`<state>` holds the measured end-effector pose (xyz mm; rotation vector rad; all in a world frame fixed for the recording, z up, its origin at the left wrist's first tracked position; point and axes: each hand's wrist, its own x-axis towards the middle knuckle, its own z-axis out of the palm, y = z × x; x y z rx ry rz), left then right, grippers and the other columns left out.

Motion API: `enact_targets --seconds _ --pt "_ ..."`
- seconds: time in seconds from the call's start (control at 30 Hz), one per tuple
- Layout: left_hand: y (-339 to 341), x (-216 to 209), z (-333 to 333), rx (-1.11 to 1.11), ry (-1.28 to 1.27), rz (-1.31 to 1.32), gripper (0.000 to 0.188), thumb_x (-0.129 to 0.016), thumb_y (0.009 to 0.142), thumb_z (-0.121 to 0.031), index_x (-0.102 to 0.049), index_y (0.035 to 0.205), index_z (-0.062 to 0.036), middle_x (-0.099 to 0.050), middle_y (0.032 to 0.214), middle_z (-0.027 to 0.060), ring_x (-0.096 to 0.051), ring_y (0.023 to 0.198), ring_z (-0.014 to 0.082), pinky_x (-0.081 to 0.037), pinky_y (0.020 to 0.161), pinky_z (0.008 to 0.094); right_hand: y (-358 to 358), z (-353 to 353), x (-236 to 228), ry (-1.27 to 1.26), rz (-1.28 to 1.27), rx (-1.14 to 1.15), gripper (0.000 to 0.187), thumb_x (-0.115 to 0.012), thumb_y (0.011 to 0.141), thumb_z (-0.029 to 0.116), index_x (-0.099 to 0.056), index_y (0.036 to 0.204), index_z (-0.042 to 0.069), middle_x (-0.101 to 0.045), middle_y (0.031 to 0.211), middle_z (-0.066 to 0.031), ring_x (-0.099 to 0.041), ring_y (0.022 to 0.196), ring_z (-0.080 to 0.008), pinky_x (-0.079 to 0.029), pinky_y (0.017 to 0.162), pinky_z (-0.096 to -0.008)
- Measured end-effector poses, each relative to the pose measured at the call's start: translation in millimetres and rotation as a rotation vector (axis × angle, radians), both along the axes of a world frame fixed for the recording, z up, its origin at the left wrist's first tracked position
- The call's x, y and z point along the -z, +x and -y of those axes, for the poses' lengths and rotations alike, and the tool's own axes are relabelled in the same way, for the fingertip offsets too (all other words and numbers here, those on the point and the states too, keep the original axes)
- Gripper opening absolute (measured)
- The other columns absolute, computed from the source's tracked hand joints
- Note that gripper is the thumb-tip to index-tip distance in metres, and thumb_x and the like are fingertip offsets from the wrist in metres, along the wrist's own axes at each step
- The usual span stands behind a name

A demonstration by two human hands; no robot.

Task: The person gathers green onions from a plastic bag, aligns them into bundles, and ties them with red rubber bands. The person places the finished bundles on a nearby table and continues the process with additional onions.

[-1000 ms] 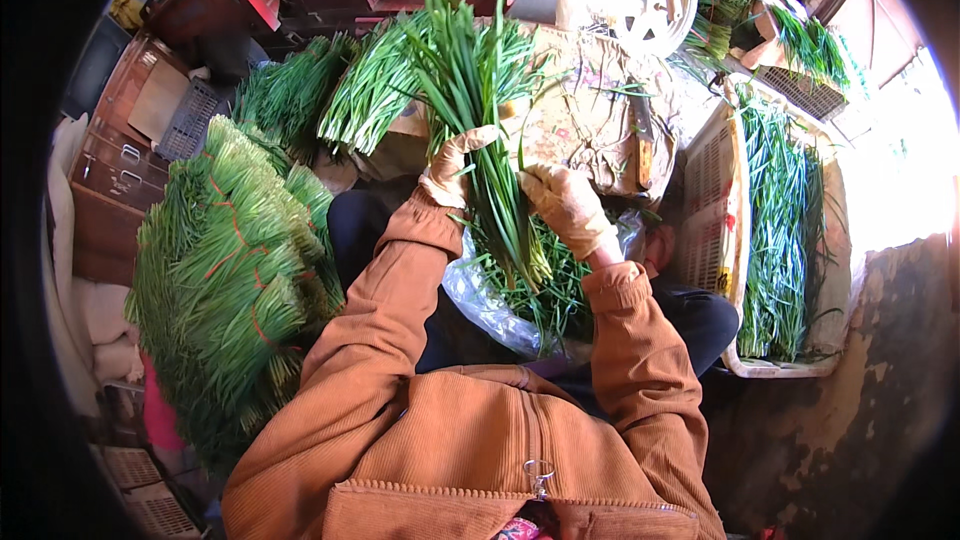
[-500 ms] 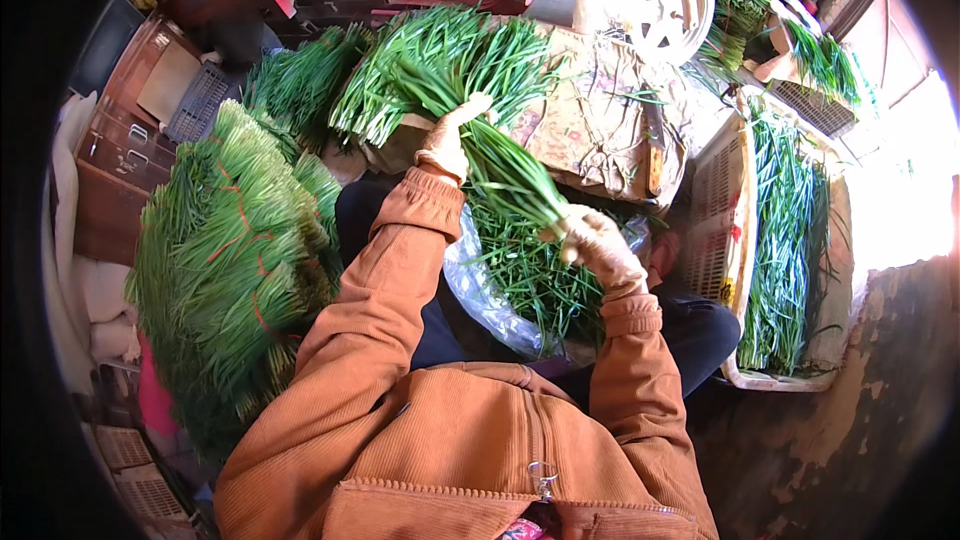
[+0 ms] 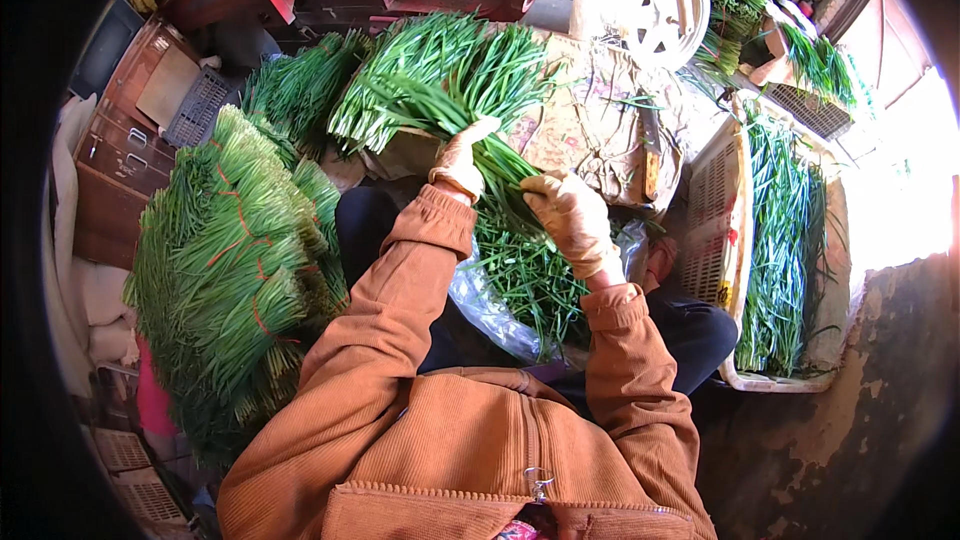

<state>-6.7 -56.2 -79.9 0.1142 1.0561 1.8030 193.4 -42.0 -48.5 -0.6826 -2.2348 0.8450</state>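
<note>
A loose bunch of garlic chives (image 3: 503, 162) slants between my two gloved hands, over the front edge of a cloth-covered board. My left hand (image 3: 460, 160) is closed around its middle, thumb laid along the stalks. My right hand (image 3: 572, 218) closes its fingers on the lower right part of the bunch, close to the left hand. Behind the left hand, a heap of chives (image 3: 425, 55) lies on the board. Below the hands, loose green leaves (image 3: 530, 275) fill a clear plastic bag (image 3: 482, 302) between my legs.
Tied chive bundles (image 3: 235, 270) are stacked high at my left. A white plastic crate (image 3: 735, 340) holding chives stands on the right. A wooden-handled knife (image 3: 650, 165) and ties (image 3: 600, 155) lie on the cloth (image 3: 572, 65). Behind it is a white wheel (image 3: 668, 10).
My right hand has moved up and left along the bunch, closer to my left hand. My left hand has shifted slightly right and down, still holding the chives.
</note>
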Motion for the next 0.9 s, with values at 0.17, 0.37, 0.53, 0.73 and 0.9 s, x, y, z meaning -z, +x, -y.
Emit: enact_targets --seconds 0.17,0.37,0.53,0.73,0.9 --pt "1 -7 12 0.009 -0.100 -0.310 0.040 -0.077 0.064 -0.007 -0.064 0.101 -0.0032 -0.064 0.099 0.0036 -0.057 0.085 0.0165 -0.044 0.082 0.0319 27 -22 15 -0.902 -0.653 -0.021 0.016 -0.061 0.084 0.014 -0.062 0.095 0.002 -0.062 0.081 -0.0027 -0.055 0.068 -0.0100 -0.045 0.059 -0.0234" --pt "-36 20 6 -0.380 -0.084 -0.017 0.039 -0.077 0.066 -0.011 -0.062 0.101 -0.0047 -0.062 0.096 0.0055 -0.056 0.082 0.0204 -0.044 0.078 0.0347 95 -48 21 -1.081 -0.973 -0.275 0.025 -0.065 0.082 0.017 -0.057 0.102 0.003 -0.060 0.084 -0.0036 -0.056 0.074 -0.0090 -0.047 0.068 -0.0193" --pt "-39 12 5 -0.348 -0.013 0.164 0.041 -0.065 0.078 -0.031 -0.057 0.112 -0.0097 -0.059 0.110 0.0086 -0.057 0.093 0.0278 -0.043 0.085 0.0419 52 -5 78 -0.671 0.144 -0.289 0.062 -0.068 0.079 0.026 -0.042 0.128 -0.003 -0.058 0.112 -0.0129 -0.057 0.099 -0.0201 -0.045 0.087 -0.0324" --pt "-23 24 -2 -0.295 -0.073 0.129 0.035 -0.059 0.082 -0.036 -0.057 0.112 -0.0167 -0.060 0.107 0.0058 -0.057 0.092 0.0280 -0.042 0.079 0.0439 -25 4 55 -1.431 -0.479 -0.315 0.037 -0.052 0.091 0.033 -0.051 0.112 0.002 -0.060 0.108 -0.0120 -0.059 0.098 -0.0228 -0.046 0.084 -0.0342" --pt "-38 29 -8 -0.379 -0.009 0.293 0.022 -0.053 0.086 -0.031 -0.058 0.104 -0.0197 -0.059 0.110 0.0060 -0.056 0.095 0.0285 -0.043 0.079 0.0489 -3 11 30 -1.260 -0.394 -0.539 0.031 -0.046 0.094 0.032 -0.057 0.092 0.003 -0.062 0.083 -0.0084 -0.060 0.078 -0.0181 -0.048 0.076 -0.0304"
